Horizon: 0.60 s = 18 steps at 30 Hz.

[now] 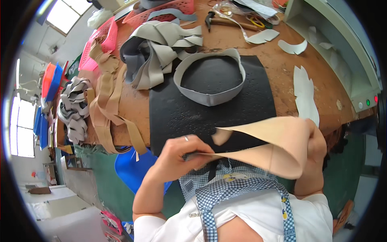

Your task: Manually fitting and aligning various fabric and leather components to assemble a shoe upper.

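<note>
My left hand (180, 156), with a ring on one finger, is closed on one end of a wide tan leather-like strip (287, 135). The strip bends round in an open loop in front of my body. On its far side my right hand (316, 142) grips the strip from behind; part of those fingers is hidden by it. The other end of the strip curls loosely over the near edge of a black mat (173, 109). Lying on the mat beyond my hands is a grey band (210, 99) shaped into a closed ring.
Grey strips (155, 50) are heaped at the back left, beside hanging tan strips (105, 107) and a pink basket (100, 42). A hammer (234, 23), scissors (257, 21) and white scraps (305, 94) lie farther back. A pale machine with buttons (367, 102) borders the right side.
</note>
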Available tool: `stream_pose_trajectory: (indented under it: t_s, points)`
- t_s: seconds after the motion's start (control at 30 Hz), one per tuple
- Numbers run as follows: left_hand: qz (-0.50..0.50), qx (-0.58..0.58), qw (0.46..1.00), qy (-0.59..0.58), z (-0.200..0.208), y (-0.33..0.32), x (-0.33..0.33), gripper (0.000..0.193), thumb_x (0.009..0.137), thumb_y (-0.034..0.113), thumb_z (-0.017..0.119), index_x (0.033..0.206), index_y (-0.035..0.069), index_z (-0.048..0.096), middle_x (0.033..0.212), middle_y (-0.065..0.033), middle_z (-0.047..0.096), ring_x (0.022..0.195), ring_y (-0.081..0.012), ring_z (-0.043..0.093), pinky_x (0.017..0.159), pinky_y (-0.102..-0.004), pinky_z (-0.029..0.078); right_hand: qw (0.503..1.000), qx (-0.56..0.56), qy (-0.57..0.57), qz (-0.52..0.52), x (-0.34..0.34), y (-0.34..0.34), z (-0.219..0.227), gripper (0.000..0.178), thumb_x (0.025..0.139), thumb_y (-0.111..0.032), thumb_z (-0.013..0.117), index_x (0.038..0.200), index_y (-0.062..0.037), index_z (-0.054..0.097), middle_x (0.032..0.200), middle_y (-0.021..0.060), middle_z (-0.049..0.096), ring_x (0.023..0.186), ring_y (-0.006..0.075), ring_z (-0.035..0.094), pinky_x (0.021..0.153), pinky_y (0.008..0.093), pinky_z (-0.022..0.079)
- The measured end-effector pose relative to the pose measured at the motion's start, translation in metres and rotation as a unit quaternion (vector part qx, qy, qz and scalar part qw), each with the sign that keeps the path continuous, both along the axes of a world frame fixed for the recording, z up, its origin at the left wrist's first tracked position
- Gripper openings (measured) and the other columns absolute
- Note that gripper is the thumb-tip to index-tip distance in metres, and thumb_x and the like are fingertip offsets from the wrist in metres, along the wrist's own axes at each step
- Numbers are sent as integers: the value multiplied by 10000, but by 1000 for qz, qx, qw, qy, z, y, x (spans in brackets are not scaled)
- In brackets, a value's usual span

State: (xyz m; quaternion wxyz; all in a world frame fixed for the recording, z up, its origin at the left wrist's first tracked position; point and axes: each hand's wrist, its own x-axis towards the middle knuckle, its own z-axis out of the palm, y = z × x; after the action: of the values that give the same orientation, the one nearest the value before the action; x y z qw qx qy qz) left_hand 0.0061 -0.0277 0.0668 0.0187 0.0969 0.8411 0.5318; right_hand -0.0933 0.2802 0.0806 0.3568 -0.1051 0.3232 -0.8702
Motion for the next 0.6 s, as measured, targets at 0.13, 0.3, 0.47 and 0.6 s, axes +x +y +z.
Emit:
stream_pose_trajectory:
  t_s: [0.13,0.3,0.47,0.6]
  points:
    - [23,-70,974,213,13,1,-61,225,689,-87,711,888,16,703,810,-84,687,739,-194,659,654,-294,508,976,141,39,159,24,32,10,216,687,117,685,898,153,665,782,257,681,602,271,692,501,315,550]
    - [-21,-138,946,292,30,38,-140,303,722,-70,690,1008,31,679,1015,-111,656,935,-266,637,815,-332,499,999,14,-2,52,32,6,4,192,876,-12,619,1018,114,648,828,207,686,676,235,676,621,324,561]
    - [101,-120,971,183,1,65,-124,192,831,22,695,1020,26,656,905,-97,683,796,-179,676,721,-308,519,959,154,1,-240,21,-27,-21,227,925,-50,637,1139,23,637,913,129,702,771,177,690,691,275,566]
    - [42,125,987,-96,-4,86,-68,173,891,61,709,1023,-30,645,883,-37,680,819,-114,674,734,-234,534,950,174,74,-247,22,-39,-50,229,927,-36,640,1150,14,653,990,144,721,835,181,714,742,280,576]
